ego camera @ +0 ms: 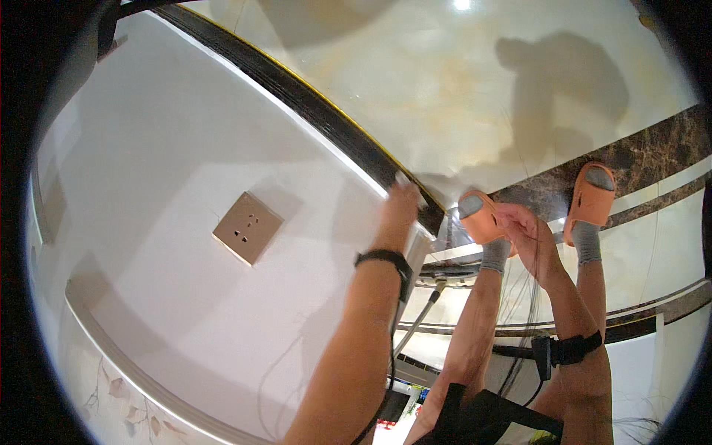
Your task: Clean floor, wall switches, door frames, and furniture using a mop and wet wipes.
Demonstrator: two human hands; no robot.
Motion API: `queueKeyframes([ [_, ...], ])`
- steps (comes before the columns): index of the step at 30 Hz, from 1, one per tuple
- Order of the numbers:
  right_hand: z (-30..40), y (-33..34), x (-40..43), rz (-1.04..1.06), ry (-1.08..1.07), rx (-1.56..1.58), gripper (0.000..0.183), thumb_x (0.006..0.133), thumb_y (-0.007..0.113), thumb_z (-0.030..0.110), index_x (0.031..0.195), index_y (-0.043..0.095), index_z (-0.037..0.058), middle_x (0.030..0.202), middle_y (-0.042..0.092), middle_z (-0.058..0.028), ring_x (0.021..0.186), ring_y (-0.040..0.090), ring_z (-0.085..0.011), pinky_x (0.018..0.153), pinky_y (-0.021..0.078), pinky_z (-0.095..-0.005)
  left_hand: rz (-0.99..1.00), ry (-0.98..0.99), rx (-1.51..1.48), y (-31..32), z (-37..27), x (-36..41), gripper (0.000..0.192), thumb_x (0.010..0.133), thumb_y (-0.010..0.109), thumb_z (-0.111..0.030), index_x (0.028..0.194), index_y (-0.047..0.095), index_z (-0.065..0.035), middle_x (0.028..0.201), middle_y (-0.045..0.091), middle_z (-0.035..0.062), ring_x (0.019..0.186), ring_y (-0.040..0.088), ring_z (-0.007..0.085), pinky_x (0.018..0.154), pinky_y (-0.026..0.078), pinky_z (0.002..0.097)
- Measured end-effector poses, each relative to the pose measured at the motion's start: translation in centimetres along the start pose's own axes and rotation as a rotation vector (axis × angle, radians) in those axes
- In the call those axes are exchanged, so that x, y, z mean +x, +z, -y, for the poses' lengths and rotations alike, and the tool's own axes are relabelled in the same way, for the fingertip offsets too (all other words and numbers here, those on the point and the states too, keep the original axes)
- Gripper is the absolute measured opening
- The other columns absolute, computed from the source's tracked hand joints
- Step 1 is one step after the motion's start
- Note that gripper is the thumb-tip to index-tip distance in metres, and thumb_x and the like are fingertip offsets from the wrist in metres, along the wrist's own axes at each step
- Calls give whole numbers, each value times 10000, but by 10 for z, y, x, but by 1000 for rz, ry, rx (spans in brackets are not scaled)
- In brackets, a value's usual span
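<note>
Near the corner end of the dark baseboard (289,89), my left hand (401,203) is shut on a small white thing, blurred, perhaps a tissue or cloth. It touches or hovers just over the baseboard's top; which one is unclear. My right hand (523,225) is bent in front of an orange slipper (479,225), its fingers curled together. Whether anything is between those fingers cannot be made out. Black straps with cables circle both forearms.
A beige wall socket (248,228) is set in the white wall (311,222). A second orange slipper (594,192) is on my other foot. A metal pole (417,325) slants behind the wall corner. Marbled tile floor (434,83) with dark bands lies beyond.
</note>
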State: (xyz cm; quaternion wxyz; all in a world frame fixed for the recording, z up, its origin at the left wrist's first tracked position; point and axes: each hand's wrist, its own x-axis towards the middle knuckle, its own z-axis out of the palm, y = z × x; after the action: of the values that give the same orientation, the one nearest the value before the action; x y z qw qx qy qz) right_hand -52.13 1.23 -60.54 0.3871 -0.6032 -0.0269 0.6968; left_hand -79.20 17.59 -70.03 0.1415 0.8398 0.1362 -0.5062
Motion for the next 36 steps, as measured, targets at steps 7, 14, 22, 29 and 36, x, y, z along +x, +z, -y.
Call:
queueKeyframes([
  [7, 2, -37, -50, 0, 50, 26, 256, 938, 518, 151, 1157, 553, 24, 1025, 611, -70, 910, 564, -127, 801, 457, -262, 176, 9, -590, -16, -100, -59, 317, 865, 422, -161, 1111, 564, -19, 1119, 580, 223, 1022, 578, 336, 867, 466, 447],
  [14, 112, -19, -114, -46, 11, 66, 331, 942, 516, 202, 1230, 517, 39, 1107, 580, -55, 953, 563, -120, 836, 460, -271, 222, -146, -2094, -217, -99, -106, 447, 963, 352, -360, 1201, 495, -10, 1116, 597, 122, 1006, 582, 236, 900, 441, 355],
  [22, 297, -28, -232, 105, -147, 349, 375, 934, 513, 191, 1259, 486, 6, 1105, 589, -64, 988, 567, -120, 836, 471, -281, 179, 337, -2389, -417, -123, -243, 589, 940, 365, -491, 1277, 442, -14, 1209, 563, 103, 1112, 550, 219, 962, 426, 364],
  [29, 371, -29, -336, 117, -300, 119, 297, 925, 520, 137, 1198, 534, 20, 998, 629, -29, 845, 597, -81, 693, 499, -232, 9, 478, -2358, -504, -152, -363, 638, 954, 300, -511, 1371, 310, -29, 1260, 500, 86, 1074, 548, 191, 925, 453, 341],
  [36, 413, -29, -426, 218, -321, 194, 343, 930, 508, 148, 1236, 491, -6, 1072, 600, -76, 871, 602, -107, 712, 523, -245, -234, 380, -2069, -549, -187, -451, 484, 957, 436, -301, 1328, 353, 0, 1200, 523, 112, 1034, 553, 190, 815, 508, 332],
])
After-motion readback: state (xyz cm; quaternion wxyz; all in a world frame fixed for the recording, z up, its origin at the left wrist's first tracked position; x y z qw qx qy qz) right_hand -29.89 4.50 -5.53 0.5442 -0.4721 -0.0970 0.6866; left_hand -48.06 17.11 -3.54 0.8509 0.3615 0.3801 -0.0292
